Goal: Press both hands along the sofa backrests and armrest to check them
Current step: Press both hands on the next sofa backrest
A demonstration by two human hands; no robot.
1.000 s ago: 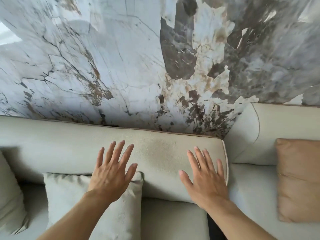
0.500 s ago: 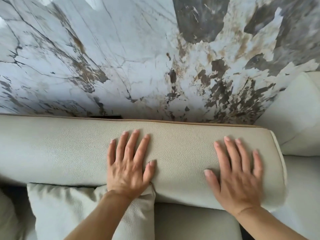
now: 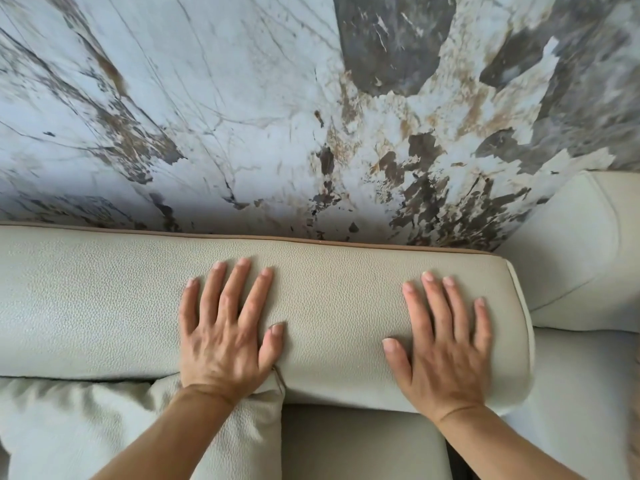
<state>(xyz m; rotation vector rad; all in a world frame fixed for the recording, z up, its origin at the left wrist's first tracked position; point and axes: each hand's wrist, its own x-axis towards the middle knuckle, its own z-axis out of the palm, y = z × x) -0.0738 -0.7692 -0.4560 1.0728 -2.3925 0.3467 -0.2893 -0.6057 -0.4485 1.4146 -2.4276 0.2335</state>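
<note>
Cream bumpy backrest (image 3: pixel 329 306) under two flat hands.
Left hand (image 3: pixel 225 334) and right hand (image 3: pixel 446 344) lay open, fingers spread, holding nothing; the right one sat near the backrest's end edge.

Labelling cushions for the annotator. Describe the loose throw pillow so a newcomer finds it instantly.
Start at the marble-patterned wall; below it runs the long cream backrest with both hands pressed flat on top. The throw pillow leans against that backrest's front, at lower left, under the left hand's wrist. Unlike the smooth, taut backrest and seat cushion, it is loose and wrinkled, with a pointed corner.
</note>
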